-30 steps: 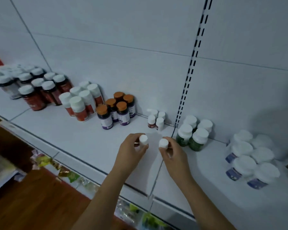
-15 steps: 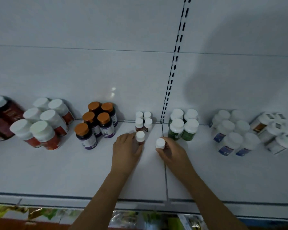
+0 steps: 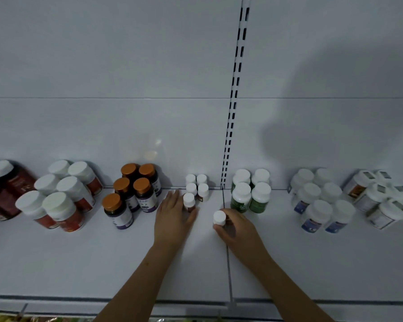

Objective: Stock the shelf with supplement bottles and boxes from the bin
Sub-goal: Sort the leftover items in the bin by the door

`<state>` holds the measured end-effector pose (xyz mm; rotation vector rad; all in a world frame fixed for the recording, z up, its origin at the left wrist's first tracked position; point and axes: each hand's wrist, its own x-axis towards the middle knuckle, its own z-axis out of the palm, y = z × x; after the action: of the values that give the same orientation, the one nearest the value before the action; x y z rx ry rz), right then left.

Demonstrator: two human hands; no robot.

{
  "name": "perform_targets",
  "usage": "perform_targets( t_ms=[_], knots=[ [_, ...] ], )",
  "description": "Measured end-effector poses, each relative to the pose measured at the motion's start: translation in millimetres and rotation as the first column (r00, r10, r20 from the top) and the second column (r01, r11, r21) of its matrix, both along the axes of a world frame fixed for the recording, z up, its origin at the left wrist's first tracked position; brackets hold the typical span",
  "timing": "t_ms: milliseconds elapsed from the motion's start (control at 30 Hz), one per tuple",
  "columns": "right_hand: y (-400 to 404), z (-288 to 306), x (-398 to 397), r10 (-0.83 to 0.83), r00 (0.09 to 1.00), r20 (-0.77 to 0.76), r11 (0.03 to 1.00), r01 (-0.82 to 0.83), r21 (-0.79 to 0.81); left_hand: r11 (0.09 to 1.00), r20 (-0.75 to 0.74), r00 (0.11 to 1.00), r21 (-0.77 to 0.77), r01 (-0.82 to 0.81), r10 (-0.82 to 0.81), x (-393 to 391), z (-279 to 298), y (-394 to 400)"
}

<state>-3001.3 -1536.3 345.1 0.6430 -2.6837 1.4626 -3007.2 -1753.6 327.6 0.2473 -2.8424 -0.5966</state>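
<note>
Two hands work low over a wide white metal shelf with a smooth, matte deck, and behind it a white back panel carries a slotted black-and-white upright.

Biggest stock first: at far left, dark red bottles, label print too blurred to read. Next, round red plastic bottles with white caps. Then dark bottles with copper-orange lids and purple-white labels, text unreadable. Right of the upright, four green bottles with white caps; further right, white bottles with blue labels, then pale bottles with square-marked caps.

Smallest now: a cluster of four tiny white-capped brown bottles stands at the back wall. Just in front of it, the left hand lies with fingers nearly straight, thumb and index finger nipping a small white-capped brown bottle that stands upright on the deck. The right hand has its fingers curled round a second small white-capped bottle, near the shelf seam; whether it touches the deck, I cannot tell.
</note>
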Motion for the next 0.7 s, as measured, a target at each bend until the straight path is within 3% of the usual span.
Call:
perform_targets(
  t_ms=[300, 500, 633, 700],
  knots=[
    [0, 4, -2, -0.006, 0.997, 0.076, 0.998, 0.011, -0.064, 1.0, 0.047, 0.999, -0.017, 0.013, -0.012, 4, 7, 1],
    [-12, 27, 1, 0.008, 0.996, 0.091, 0.979, 0.011, -0.204, 0.998, 0.0, 0.998, -0.036, 0.059, -0.059, 72, 14, 0],
    [-55, 55, 6, 0.122, 0.99, 0.073, 0.958, -0.099, -0.27, 0.997, 0.014, 0.997, -0.007, 0.081, -0.081, 125, 15, -21],
    [-84, 65, 13, 0.224, 0.972, 0.064, 0.934, -0.196, -0.297, 1.0, 0.032, 0.999, 0.019, 0.004, -0.005, 150, 23, -33]
  ],
)
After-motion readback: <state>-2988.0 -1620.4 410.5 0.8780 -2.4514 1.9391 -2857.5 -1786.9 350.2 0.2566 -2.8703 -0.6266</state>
